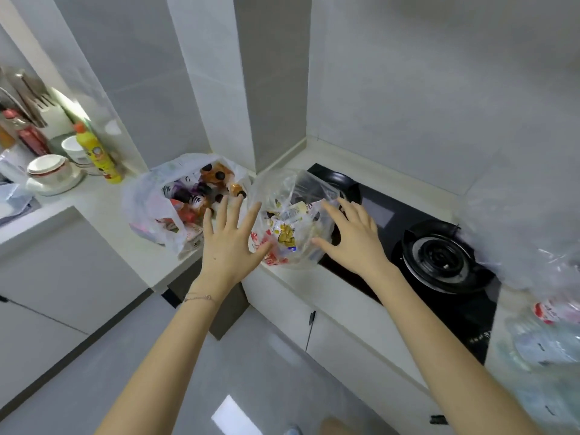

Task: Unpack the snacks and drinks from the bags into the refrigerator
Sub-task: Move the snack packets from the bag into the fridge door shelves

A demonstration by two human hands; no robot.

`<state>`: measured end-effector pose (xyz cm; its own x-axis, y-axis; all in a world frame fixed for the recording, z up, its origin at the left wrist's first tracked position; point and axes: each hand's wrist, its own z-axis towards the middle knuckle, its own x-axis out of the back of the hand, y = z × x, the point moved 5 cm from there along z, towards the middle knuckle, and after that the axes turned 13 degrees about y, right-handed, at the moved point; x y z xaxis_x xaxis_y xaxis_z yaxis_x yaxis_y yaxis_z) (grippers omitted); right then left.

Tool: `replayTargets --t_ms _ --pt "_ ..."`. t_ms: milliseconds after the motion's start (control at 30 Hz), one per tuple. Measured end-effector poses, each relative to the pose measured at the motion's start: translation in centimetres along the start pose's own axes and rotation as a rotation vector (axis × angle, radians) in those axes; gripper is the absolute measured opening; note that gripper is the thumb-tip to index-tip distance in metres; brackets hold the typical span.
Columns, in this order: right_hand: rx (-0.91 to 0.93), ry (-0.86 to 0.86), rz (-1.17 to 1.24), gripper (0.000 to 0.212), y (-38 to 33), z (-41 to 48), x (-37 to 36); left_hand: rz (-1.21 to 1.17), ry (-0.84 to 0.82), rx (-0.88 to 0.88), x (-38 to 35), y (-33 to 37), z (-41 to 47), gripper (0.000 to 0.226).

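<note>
A clear plastic bag [293, 186] of wrapped snacks stands at the counter's corner, partly on the black hob. My left hand [230, 243] reaches in on its left side with fingers spread and straight, holding nothing. On the bag's right side my right hand [351, 240] is also spread, its fingers against or just short of the plastic. Left of them a white plastic bag [147, 205] lies open, showing several drink bottles with black caps [216, 180]. A third clear bag [539, 324] with packets fills the right edge. No refrigerator is in view.
A black gas hob [439, 255] with a burner sits right of the snack bag. At the far left stand a yellow bottle [99, 155], white bowls [50, 171] and a utensil rack. White cabinets run under the counter [103, 202]; grey floor lies below.
</note>
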<state>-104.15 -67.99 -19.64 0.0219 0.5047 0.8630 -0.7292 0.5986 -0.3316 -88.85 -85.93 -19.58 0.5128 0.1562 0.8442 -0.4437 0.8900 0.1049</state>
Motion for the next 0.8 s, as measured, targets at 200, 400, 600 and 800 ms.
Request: replayTargets --t_ms 200,400,600,800 --pt "-0.037 -0.059 0.01 0.075 3.3 4.9 -3.7 -0.04 -0.06 -0.038 -6.6 -0.2 5.0 0.08" --pt "-0.028 -0.102 0.078 0.074 6.0 10.0 -7.7 -0.059 -0.092 -0.041 -12.5 0.1 9.6 0.08" --pt "-0.022 -0.201 0.11 0.073 8.4 13.8 -11.7 -0.083 -0.13 -0.141 -17.4 1.1 12.5 0.065" --pt "-0.019 -0.218 0.138 0.066 9.9 16.2 -14.5 -0.14 -0.158 -0.275 -21.5 1.9 14.3 0.061"
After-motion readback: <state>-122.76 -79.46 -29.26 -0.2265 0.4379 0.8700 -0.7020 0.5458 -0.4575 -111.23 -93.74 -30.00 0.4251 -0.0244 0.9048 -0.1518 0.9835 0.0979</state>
